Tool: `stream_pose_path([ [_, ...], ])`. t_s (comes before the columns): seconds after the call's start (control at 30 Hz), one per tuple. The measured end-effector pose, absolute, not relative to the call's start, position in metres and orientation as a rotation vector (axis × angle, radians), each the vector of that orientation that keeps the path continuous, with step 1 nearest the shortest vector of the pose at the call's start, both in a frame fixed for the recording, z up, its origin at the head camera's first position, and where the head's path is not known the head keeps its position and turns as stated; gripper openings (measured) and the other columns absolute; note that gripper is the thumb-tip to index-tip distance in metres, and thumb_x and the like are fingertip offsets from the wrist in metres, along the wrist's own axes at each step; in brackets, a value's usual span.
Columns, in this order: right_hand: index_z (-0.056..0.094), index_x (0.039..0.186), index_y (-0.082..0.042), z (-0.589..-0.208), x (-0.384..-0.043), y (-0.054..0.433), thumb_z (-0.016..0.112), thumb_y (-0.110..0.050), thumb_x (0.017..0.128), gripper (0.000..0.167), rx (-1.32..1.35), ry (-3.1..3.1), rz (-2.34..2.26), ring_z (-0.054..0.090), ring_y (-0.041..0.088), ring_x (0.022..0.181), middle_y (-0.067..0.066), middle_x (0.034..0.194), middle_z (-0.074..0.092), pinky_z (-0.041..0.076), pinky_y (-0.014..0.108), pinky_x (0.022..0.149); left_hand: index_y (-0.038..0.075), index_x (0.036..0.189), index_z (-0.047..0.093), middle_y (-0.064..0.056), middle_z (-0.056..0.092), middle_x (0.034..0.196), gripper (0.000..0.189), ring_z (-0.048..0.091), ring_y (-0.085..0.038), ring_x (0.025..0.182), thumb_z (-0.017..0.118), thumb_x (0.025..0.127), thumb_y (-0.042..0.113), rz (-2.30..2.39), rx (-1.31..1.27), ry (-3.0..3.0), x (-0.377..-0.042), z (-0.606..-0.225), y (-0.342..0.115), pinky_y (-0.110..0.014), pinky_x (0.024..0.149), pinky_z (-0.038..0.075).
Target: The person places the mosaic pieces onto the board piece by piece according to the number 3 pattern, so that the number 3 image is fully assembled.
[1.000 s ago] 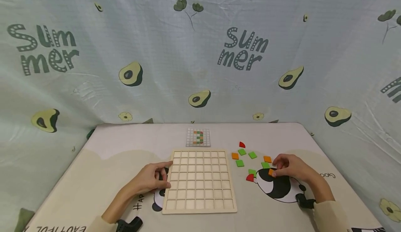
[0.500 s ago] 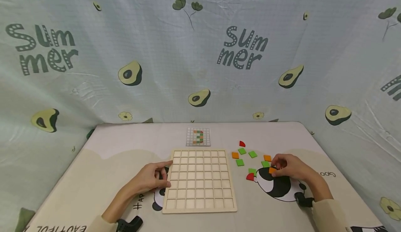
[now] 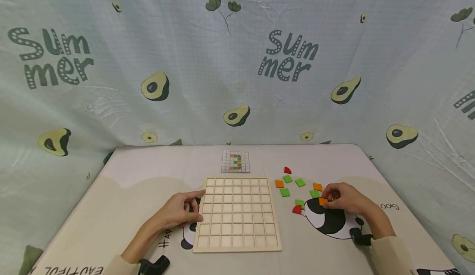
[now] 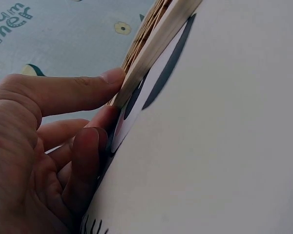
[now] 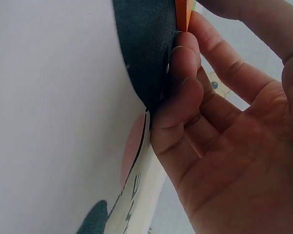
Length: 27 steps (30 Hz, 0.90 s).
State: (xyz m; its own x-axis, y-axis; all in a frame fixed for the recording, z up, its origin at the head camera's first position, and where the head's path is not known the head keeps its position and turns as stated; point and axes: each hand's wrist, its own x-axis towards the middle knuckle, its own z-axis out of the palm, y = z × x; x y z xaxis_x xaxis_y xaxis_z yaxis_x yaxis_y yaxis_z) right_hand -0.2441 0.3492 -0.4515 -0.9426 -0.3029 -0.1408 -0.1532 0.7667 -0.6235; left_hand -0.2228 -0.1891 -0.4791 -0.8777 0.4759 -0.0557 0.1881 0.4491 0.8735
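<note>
A wooden grid board [image 3: 236,217] with bare square cells lies mid-table in the head view. My left hand [image 3: 180,212] rests against its left rim, index finger and thumb spread along that side. In the left wrist view, the thumb and a fingertip touch the board's edge [image 4: 149,56]; the other fingers are bent below. My right hand [image 3: 345,198] pinches an orange square tile [image 3: 323,201] between thumb and fingers, low over the printed panda. Part of this tile [image 5: 182,14] shows at the fingertips in the right wrist view; the rest is out of frame.
Between board and right hand lie several green tiles [image 3: 285,192], two more orange tiles [image 3: 279,184] and two red quarter-round pieces [image 3: 287,170]. A pattern card [image 3: 235,162] with a coloured figure lies behind the board. A printed curtain [image 3: 193,114] hangs behind the table.
The orange tile at my right fingertips has shifted very slightly away from me and to the right. My left hand and the board stay where they were.
</note>
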Motion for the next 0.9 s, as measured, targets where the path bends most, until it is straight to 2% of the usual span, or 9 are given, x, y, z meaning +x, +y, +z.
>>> stream_pose_path([
  [0.53, 0.069, 0.097, -0.004, -0.454, -0.241, 0.35, 0.085, -0.012, 0.081, 0.024, -0.392, 2.726, -0.901, 0.049, 0.014, 0.077, 0.003, 0.084, 0.057, 0.042, 0.024, 0.065, -0.005, 0.152, 0.047, -0.005, 0.065, 0.078, 0.082, 0.047, -0.005, 0.047, 0.085, 0.083, 0.017, 1.388, 0.568, 2.423, -0.223, -0.48, -0.189, -0.025, 0.044, 0.043],
  [0.9, 0.07, 0.1, -0.005, -0.439, -0.243, 0.345, 0.084, -0.014, 0.083, 0.023, -0.44, 2.759, -0.903, 0.057, 0.017, 0.083, 0.003, 0.091, 0.067, 0.052, 0.022, 0.07, -0.006, 0.151, 0.048, -0.004, 0.065, 0.078, 0.081, 0.046, -0.004, 0.047, 0.085, 0.082, 0.016, 1.376, 0.571, 2.461, -0.224, -0.481, -0.188, -0.025, 0.044, 0.043],
])
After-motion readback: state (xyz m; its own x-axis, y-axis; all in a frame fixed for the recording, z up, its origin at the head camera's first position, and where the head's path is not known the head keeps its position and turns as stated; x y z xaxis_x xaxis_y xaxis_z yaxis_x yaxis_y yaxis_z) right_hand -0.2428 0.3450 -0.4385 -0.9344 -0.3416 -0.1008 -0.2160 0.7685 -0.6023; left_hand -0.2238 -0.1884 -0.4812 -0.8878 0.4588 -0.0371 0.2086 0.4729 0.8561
